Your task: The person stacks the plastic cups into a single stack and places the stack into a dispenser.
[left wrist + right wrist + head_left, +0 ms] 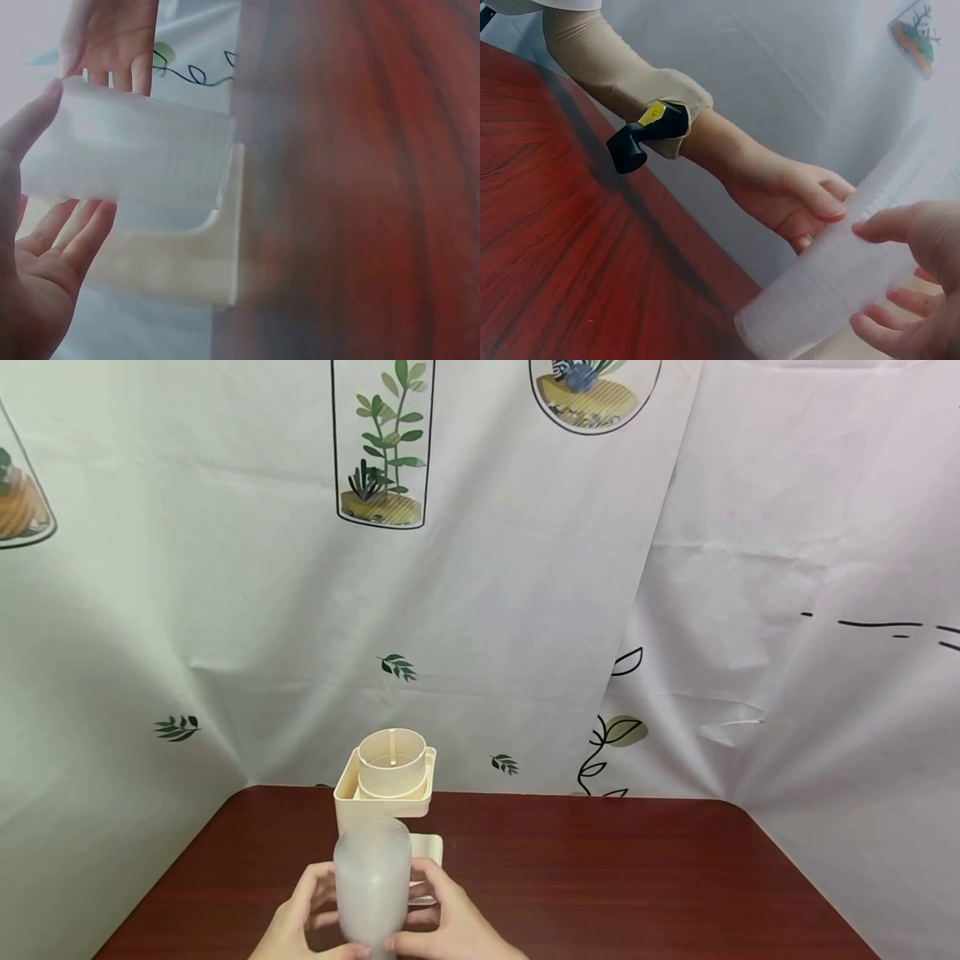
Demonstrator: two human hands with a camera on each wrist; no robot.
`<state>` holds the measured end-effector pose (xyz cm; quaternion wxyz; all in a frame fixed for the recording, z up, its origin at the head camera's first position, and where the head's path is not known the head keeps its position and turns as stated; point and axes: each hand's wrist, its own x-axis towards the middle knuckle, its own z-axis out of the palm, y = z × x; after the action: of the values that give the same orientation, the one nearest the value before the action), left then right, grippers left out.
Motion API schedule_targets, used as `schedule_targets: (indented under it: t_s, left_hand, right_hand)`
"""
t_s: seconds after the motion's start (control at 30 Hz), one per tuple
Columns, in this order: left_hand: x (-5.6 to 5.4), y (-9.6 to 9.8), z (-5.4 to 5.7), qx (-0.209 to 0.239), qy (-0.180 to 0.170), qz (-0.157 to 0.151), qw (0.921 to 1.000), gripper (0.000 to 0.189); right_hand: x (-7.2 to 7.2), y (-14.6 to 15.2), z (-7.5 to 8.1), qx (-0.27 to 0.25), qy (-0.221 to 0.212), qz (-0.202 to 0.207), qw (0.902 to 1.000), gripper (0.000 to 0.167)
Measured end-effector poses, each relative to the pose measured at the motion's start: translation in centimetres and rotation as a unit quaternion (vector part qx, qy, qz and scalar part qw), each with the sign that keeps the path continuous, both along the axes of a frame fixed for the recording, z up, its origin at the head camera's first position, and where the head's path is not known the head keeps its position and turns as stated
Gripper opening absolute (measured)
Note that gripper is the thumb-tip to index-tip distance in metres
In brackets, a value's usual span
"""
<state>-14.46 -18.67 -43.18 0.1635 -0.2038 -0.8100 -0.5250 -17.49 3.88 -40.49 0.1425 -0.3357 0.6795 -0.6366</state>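
Note:
A stack of translucent plastic cups [372,885] stands nearly upright between my two hands near the front of the table. My left hand [300,914] grips it from the left, thumb at the near side and fingers behind. From the right, my right hand [453,914] holds the same stack, its thumb low on the front. Fine ridges run across the cups [832,277] in the right wrist view. Just behind them is a cream plastic stand [382,807] with a round open tube [392,764] on its top tray. The cups hide part of the stand's lower half.
The dark red wooden table [600,877] reaches back to a white printed curtain [510,610], which also hangs along both sides. The stand's cream base [427,846] shows behind my right hand. A black wrist camera [646,135] sits on my left sleeve.

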Motion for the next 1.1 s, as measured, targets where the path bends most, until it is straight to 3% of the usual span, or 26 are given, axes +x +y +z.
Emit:
schedule_targets:
  t_s: [0.13,0.37,0.43,0.6,0.73,0.9,1.1]
  left_hand:
    - [0.5,1.0,1.8,0.011,0.011,0.038,0.9992,0.078]
    - [0.8,2.5,5.6,0.015,0.122,0.075,0.9896,0.075]
    - [0.8,2.8,6.9,0.017,0.142,0.068,0.9873,0.074]
    - [0.2,3.3,10.4,0.026,0.170,0.032,0.9846,0.072]
    - [-0.6,3.6,13.0,0.035,0.185,0.039,0.9814,0.073]
    - [-1.4,4.0,16.1,0.034,0.161,0.076,0.9835,0.067]
    - [-3.1,4.1,18.6,0.048,0.170,0.090,0.9802,0.062]
  right_hand:
    - [0.2,0.3,1.2,-0.013,0.028,-0.009,0.9995,0.062]
    - [0.1,0.8,3.9,-0.037,0.121,-0.049,0.9907,0.059]
    - [-0.1,1.0,4.9,-0.050,0.155,-0.057,0.9850,0.059]
    - [-0.9,1.5,7.8,-0.081,0.166,-0.059,0.9810,0.059]
    - [-1.6,1.7,10.1,-0.084,0.162,-0.078,0.9802,0.059]
    - [-2.9,1.5,12.9,-0.099,0.186,-0.106,0.9717,0.060]
    - [-4.8,0.9,15.7,-0.111,0.231,-0.116,0.9596,0.061]
